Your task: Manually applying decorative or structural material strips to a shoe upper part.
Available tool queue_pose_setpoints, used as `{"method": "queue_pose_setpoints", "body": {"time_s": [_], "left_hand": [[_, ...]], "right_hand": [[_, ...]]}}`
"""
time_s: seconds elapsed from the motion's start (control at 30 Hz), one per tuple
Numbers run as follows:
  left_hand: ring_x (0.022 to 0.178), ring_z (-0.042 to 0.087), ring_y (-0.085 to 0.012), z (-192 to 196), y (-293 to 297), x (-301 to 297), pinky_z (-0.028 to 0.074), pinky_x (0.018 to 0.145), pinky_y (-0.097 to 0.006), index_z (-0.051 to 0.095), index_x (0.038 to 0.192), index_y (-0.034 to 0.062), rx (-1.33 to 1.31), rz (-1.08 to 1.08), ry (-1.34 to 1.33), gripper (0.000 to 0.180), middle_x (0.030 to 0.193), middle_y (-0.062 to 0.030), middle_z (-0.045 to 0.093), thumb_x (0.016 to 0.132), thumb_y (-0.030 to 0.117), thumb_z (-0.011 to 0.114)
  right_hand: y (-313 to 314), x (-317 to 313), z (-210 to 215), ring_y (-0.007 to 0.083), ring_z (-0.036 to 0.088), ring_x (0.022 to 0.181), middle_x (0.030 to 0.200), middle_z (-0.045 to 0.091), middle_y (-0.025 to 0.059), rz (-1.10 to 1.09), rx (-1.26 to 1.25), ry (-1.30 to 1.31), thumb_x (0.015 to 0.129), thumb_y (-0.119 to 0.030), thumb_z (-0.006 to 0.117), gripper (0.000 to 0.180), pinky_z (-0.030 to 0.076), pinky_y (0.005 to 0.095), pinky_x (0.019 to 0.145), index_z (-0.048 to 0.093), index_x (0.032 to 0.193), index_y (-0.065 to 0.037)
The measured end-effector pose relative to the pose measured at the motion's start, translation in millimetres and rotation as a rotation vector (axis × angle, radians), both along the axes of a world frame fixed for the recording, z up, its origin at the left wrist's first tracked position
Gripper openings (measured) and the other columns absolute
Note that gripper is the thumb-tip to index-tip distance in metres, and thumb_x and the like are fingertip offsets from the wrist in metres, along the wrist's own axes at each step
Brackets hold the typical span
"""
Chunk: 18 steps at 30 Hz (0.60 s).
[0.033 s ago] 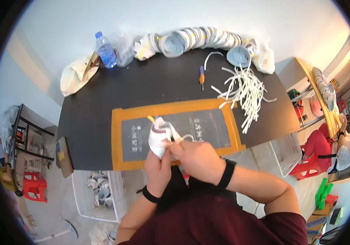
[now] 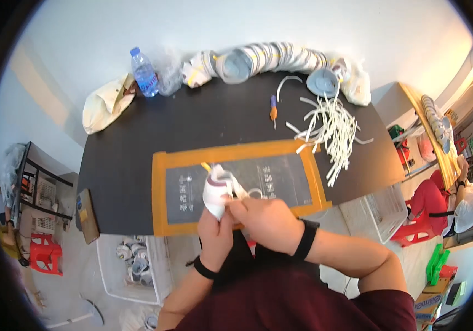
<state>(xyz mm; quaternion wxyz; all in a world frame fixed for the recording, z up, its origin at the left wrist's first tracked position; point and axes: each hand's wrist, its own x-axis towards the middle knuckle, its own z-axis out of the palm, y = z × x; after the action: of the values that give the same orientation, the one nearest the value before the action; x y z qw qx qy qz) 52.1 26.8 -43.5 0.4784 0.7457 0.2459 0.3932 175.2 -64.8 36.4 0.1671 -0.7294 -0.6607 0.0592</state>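
Note:
My left hand (image 2: 216, 236) is closed round the lower end of a white fabric piece (image 2: 214, 193). This piece is cup-shaped, with a maroon band and a yellow tab at its top. My right hand (image 2: 266, 220) pinches at the piece's right side, beside a pale strip (image 2: 254, 193) that loops out by the fingers. Its fingertips are partly hidden, so I cannot tell exactly what they grip. Both hands are over the near edge of a dark sheet framed with orange tape (image 2: 239, 150).
On the dark table (image 2: 192, 118) lie a pile of white strips (image 2: 333, 129) and a screwdriver (image 2: 273, 108). Striped fabric cups (image 2: 275, 57) line the wall beside a water bottle (image 2: 145, 74) and a cream bag (image 2: 107, 105). A clear bin (image 2: 162, 270) stands below left; a person (image 2: 446, 198) sits at far right.
The view has tilted slightly, so the table and wall sit a little lower in the picture. Both hands keep their hold on the white fabric piece, with only slight finger movement.

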Motion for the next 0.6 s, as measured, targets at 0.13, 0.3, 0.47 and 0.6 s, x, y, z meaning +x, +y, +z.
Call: {"method": "queue_pose_setpoints", "body": {"time_s": [0.13,0.3,0.47,0.6], "left_hand": [[0.085,0.064,-0.0321,-6.1,-1.1,0.8,0.050,0.073,-0.038,0.063,0.111,-0.0008,-0.064,0.029,0.059,0.025,0.093,-0.0177,0.063,0.088,0.004,0.058],[0.067,0.063,-0.0197,3.6,1.1,-0.9,0.049,0.058,-0.032,0.063,0.108,-0.0013,-0.281,0.035,0.086,0.018,0.085,-0.0127,0.061,0.092,0.005,0.057],[0.060,0.060,-0.0124,2.2,9.0,5.4,0.048,0.053,-0.029,0.063,0.109,-0.0015,-0.393,-0.002,-0.011,0.017,0.085,-0.0093,0.060,0.095,0.005,0.055],[0.059,0.061,-0.0161,2.7,7.9,9.1,0.049,0.053,-0.031,0.062,0.106,-0.0017,-0.328,0.012,0.047,0.015,0.086,-0.0116,0.060,0.094,0.004,0.055]], "right_hand": [[12.9,8.9,-17.0,0.0302,0.066,0.073,0.086,0.064,0.0128,-0.118,0.059,0.340,0.083,-0.007,0.057,0.018,0.053,0.0386,0.065,0.058,0.101,-0.006],[29.1,18.7,-12.5,0.0293,0.066,0.072,0.087,0.064,0.0133,-0.171,-0.145,0.685,0.086,-0.008,0.054,0.017,0.053,0.0376,0.064,0.059,0.102,-0.004],[41.9,11.5,-2.5,0.0372,0.066,0.075,0.086,0.065,0.0182,0.027,-0.211,0.186,0.086,-0.010,0.056,0.018,0.053,0.0443,0.064,0.051,0.102,-0.004],[48.4,35.3,-16.4,0.0374,0.065,0.076,0.086,0.065,0.0191,-0.190,-0.308,0.709,0.087,-0.015,0.056,0.019,0.053,0.0456,0.063,0.054,0.104,-0.006]]}}
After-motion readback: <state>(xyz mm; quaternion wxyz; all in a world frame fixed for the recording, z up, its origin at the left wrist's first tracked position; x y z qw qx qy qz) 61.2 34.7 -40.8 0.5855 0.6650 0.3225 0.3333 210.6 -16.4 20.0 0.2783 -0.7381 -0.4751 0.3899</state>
